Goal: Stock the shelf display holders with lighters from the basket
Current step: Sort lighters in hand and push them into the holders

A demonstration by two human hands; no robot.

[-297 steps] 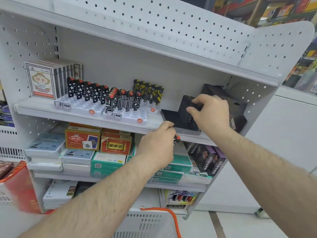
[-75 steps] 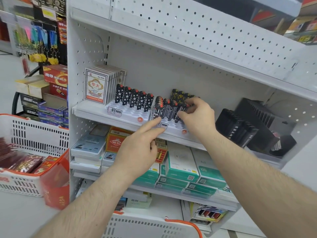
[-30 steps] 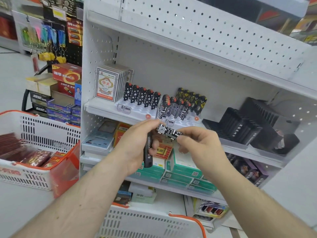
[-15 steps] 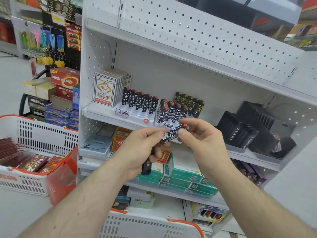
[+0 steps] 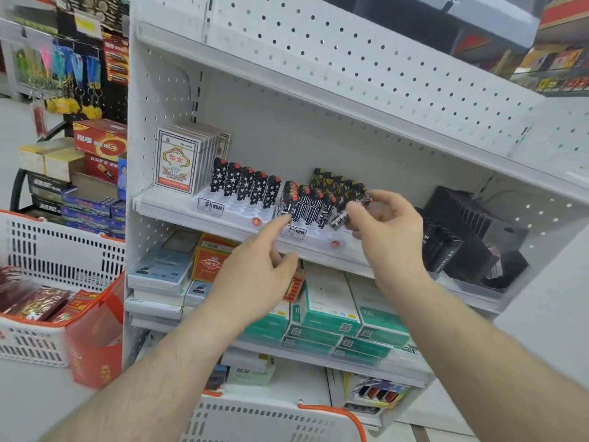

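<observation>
My right hand (image 5: 387, 229) pinches a black-and-white patterned lighter (image 5: 341, 218), tilted, at the right end of the row of matching lighters (image 5: 304, 205) standing in the white display holder (image 5: 322, 242). Black-and-yellow lighters (image 5: 338, 183) fill the holder's back row. My left hand (image 5: 255, 275) points its index finger at the holder's front left, its other fingers curled; the dark lighter it held a moment ago is hidden under them. A second white holder (image 5: 237, 215) to the left carries star-patterned lighters (image 5: 245, 186). The white basket (image 5: 271, 419) with an orange handle sits below.
Playing-card boxes (image 5: 178, 159) stand at the shelf's left end, and black display stands (image 5: 455, 237) at its right. Green and white cartons (image 5: 331, 314) fill the shelf below. Another white basket (image 5: 60, 253) with red packets sits on the left.
My right hand has lifted the patterned lighter from chest height up to the holder's right end. My left hand let go of it and now points at the holder's front.
</observation>
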